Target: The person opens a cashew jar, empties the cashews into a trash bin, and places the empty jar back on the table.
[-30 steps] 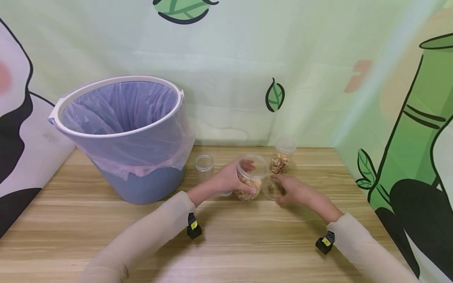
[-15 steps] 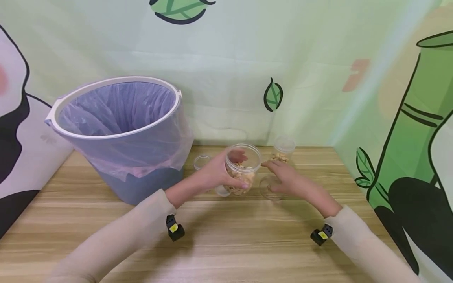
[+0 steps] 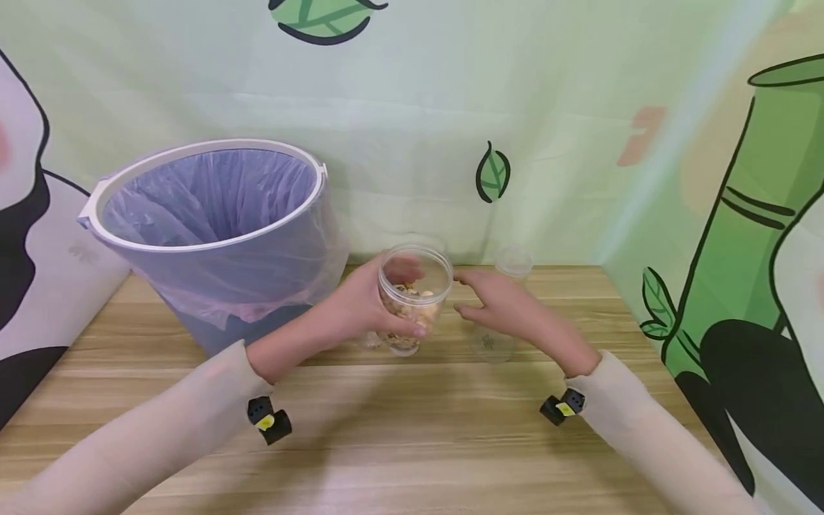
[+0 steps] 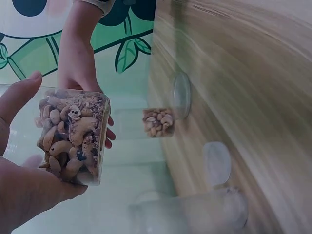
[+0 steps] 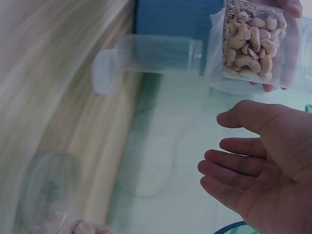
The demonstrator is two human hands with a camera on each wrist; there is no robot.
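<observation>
My left hand (image 3: pixel 360 304) grips a clear open-topped jar (image 3: pixel 417 304), its thumb at the near side. Cashews (image 4: pixel 70 139) with darker crumbs fill its lower part in the left wrist view. The jar is raised off the table. My right hand (image 3: pixel 502 304) hovers just right of it, fingers parted and holding nothing; the right wrist view shows a gap between them. Beneath that hand a round clear lid (image 3: pixel 494 348) lies on the table. A second jar (image 3: pixel 513 260) stands behind it, mostly hidden, with cashews (image 4: pixel 158 123) visible in the left wrist view.
A blue bin (image 3: pixel 212 249) with a plastic liner stands at the left. An empty clear jar (image 5: pixel 161 53) stands near it, largely hidden in the head view. A small whitish lid (image 4: pixel 218 163) lies on the wooden table (image 3: pixel 412 443). A printed cloth hangs behind.
My left hand has lifted the cashew jar and carried it leftward. My right hand has risen off the lid area and followed to the left, staying beside the jar.
</observation>
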